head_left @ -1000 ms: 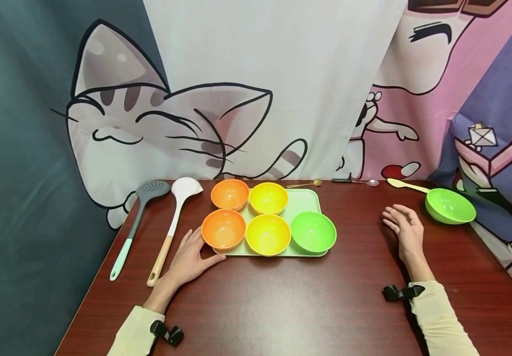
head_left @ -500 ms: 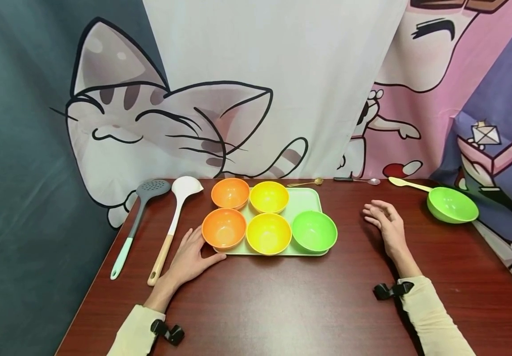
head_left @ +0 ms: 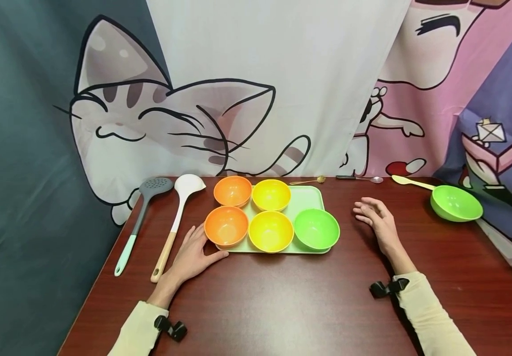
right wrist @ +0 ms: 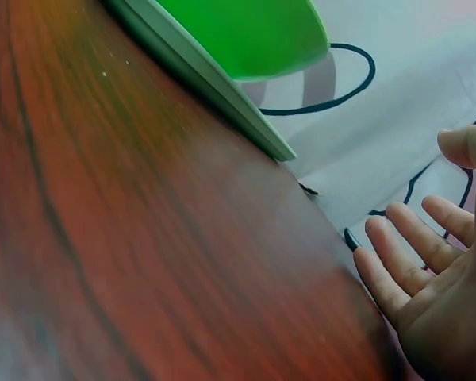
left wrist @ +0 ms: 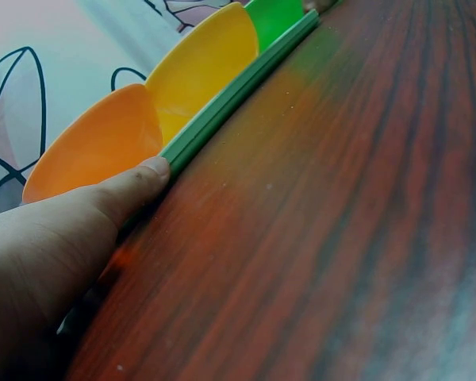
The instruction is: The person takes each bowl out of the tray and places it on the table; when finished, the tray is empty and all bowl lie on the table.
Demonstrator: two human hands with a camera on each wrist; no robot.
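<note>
A pale green tray [head_left: 313, 199] on the dark wood table carries two orange bowls [head_left: 226, 226], two yellow bowls [head_left: 271, 230] and one green bowl [head_left: 316, 228]. My left hand [head_left: 192, 254] lies flat at the tray's near left corner, with its thumb [left wrist: 135, 180] touching the tray rim [left wrist: 238, 91] beside the near orange bowl [left wrist: 95, 147]. My right hand [head_left: 375, 217] hovers open to the right of the tray with relaxed fingers [right wrist: 401, 254], holding nothing, a short way from the green bowl [right wrist: 246, 32].
A grey slotted spoon [head_left: 142, 215] and a white ladle [head_left: 176, 215] lie left of the tray. A second green bowl [head_left: 455, 202] sits at the far right beside a pale spatula [head_left: 409, 182]. Two small spoons [head_left: 358, 178] lie along the back edge by the cartoon cloth.
My right hand has moved left from near the far green bowl toward the tray. The left hand has stayed at the tray's corner.
</note>
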